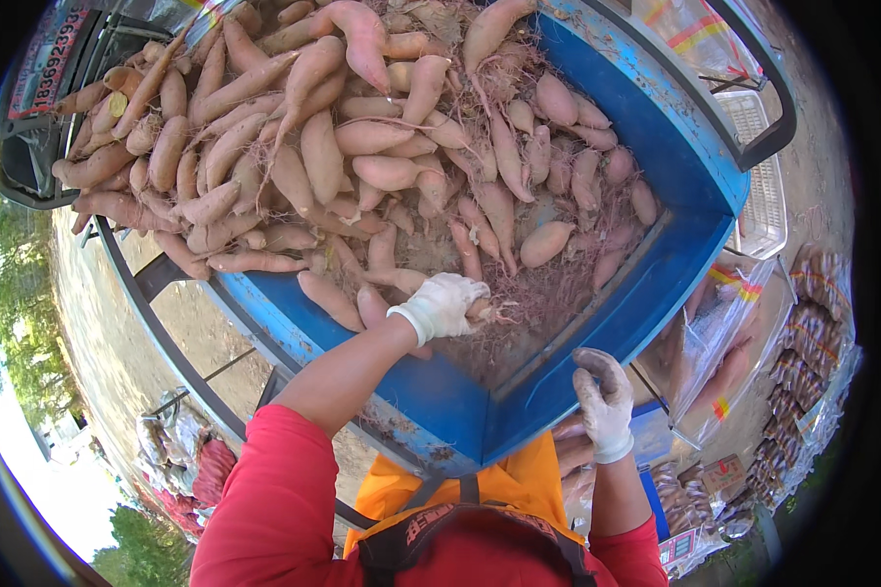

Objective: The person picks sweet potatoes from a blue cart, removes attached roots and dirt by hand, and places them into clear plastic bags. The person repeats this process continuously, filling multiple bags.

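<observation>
My left hand [442, 308], in a white knit glove, reaches into the corner of a blue metal cart bed [429, 400]. Its fingers are closed around a small sweet potato [479, 311], mostly hidden, with pale root ends sticking out to the right. Thin reddish roots and soil [536, 312] cover the bed floor beside it. A few loose sweet potatoes [330, 299] lie just left of that hand. Outside the cart's right wall hangs my right hand [605, 407], gloved and soiled at the fingers. Its thumb and fingers are apart, and nothing shows between them.
A large heap of sweet potatoes [323, 154] fills the cart's far and left parts. Black metal rails [154, 293] edge it. To the right are a white plastic crate [763, 176], an upright clear bag holding sweet potatoes [727, 352] and several packed bags [807, 367].
</observation>
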The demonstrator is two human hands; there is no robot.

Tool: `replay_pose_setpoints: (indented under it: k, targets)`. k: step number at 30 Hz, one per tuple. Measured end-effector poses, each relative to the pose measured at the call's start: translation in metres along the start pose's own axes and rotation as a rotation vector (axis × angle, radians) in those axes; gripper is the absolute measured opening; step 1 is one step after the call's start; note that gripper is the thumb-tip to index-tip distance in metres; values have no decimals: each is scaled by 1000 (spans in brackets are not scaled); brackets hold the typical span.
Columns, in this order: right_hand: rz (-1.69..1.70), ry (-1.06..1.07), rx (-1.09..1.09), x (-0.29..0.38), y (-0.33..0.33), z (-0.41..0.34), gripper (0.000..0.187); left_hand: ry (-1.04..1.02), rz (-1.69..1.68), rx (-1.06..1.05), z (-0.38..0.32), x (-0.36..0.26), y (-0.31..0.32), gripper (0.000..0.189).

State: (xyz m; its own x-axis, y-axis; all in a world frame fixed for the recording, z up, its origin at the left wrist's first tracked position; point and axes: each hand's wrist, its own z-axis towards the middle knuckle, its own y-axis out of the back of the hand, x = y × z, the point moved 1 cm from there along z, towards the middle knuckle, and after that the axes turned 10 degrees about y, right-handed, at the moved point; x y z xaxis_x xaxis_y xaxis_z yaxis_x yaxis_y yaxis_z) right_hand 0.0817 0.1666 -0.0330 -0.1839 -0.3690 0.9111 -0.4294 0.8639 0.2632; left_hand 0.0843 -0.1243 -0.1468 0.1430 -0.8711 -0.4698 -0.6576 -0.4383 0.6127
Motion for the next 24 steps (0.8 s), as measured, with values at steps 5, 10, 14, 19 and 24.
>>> replay_pose_setpoints:
  k: [5, 10, 14, 19, 24]
  targets:
    - [-65, -26, 149, -16, -38, 10, 59, 136, -1046, -277, -22, -24, 29, 40]
    - [2, -27, 214, -15, -57, 33, 79, 99, -2094, -42, -30, -15, 28, 38]
    - [639, -284, 285, -17, -67, 42, 84, 16, -2192, 246, -41, -33, 26, 47]
    - [967, -350, 545, -13, -85, 39, 85, 15, -2378, 202, -50, -59, 18, 45]
    - [1084, -719, 655, -4, -83, 17, 68, 369, -2220, -124, -46, -45, 9, 47]
